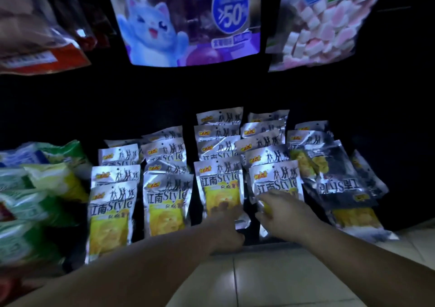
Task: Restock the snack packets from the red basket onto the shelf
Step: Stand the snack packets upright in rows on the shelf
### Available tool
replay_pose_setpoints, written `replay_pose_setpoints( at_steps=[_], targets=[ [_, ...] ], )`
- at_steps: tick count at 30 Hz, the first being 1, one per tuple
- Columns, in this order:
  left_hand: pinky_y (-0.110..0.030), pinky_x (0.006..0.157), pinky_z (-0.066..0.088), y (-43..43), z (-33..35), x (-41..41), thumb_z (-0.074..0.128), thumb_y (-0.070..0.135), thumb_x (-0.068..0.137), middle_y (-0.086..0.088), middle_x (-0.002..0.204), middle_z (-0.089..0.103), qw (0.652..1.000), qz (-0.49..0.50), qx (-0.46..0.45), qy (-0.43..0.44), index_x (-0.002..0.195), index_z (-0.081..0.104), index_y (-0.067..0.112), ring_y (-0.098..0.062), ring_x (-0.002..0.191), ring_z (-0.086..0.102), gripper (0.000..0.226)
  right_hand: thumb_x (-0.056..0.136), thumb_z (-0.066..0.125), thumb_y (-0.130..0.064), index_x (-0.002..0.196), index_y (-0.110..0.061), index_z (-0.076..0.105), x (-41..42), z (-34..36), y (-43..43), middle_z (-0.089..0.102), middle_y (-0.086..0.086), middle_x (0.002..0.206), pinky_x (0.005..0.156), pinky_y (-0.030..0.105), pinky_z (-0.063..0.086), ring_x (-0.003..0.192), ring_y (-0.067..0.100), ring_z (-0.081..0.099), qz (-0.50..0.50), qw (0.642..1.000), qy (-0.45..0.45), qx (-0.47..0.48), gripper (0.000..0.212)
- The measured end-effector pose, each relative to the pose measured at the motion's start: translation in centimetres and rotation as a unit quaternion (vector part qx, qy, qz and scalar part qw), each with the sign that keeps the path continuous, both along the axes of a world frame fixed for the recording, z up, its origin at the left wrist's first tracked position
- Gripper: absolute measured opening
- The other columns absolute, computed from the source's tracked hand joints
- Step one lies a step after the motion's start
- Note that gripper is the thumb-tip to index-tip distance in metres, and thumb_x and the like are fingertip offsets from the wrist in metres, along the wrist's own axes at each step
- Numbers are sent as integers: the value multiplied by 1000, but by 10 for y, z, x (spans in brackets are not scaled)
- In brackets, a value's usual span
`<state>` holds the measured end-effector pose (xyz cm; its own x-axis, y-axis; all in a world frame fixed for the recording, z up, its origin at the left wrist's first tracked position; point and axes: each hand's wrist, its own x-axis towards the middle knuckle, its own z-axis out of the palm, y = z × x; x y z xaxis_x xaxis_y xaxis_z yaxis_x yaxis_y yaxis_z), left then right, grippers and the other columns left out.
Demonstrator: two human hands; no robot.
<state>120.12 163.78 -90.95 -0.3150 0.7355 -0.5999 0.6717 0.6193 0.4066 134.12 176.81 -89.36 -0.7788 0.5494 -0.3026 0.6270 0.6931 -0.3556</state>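
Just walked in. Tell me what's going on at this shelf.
A person is reaching both hands to the front of rows of silver snack packets standing on a low dark shelf. The left hand is at the foot of one front packet, the right hand at its neighbour. Blur hides the grip. On the far right lies a toppled pile. No red basket shows.

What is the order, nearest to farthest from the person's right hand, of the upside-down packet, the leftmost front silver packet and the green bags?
1. The upside-down packet, just right of the right hand.
2. The leftmost front silver packet, three columns to the left.
3. The green bags, at the far left.
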Motion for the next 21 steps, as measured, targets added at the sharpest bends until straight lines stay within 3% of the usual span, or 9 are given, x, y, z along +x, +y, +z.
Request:
replay_pose_setpoints(
  at_steps=[2,3,5,12,17,21],
  targets=[
    [-53,123,25,-4,-2,-11,65,41,84,2,170,1,998,-30,-22,45,153,34,43,-32,157,1,76,96,55,-48,148,-35,42,-4,-2,-1,30,-4,160,106,39,45,148,19,27,51,998,-19,44,55],
    [-54,125,19,-2,-3,-18,65,39,88,5,171,-9,998,-36,-30,45,156,27,46,-31,157,-8,79,97,54,-49,152,-35,37,-7,-3,3,20,-4,165,110,40,43,152,19,16,56,997,-25,43,59],
    [-57,125,15,2,-4,-29,64,39,90,9,170,-14,998,-35,-37,25,157,14,52,-31,157,-12,85,98,51,-53,153,-36,34,-12,-5,13,16,-7,166,110,43,43,153,17,13,55,997,-33,41,61],
    [-56,121,27,10,-14,-33,65,41,88,13,170,9,999,-29,-22,-31,157,18,50,-37,155,10,84,96,45,-58,144,-43,45,-18,-15,37,47,-13,151,99,37,49,134,15,48,41,998,-37,29,51],
    [-40,107,50,18,-4,-30,65,40,88,1,159,37,996,32,52,-58,154,32,43,-25,134,52,74,95,47,-60,141,-43,50,-17,-8,43,56,-13,138,83,31,49,121,13,57,22,999,-9,38,49],
    [-37,94,58,30,18,-16,66,34,92,-1,157,43,990,45,85,-103,157,30,40,-19,114,63,74,95,50,-57,140,-40,53,5,24,44,57,-11,141,95,36,51,125,16,56,-21,1000,-3,20,48]
  ],
)
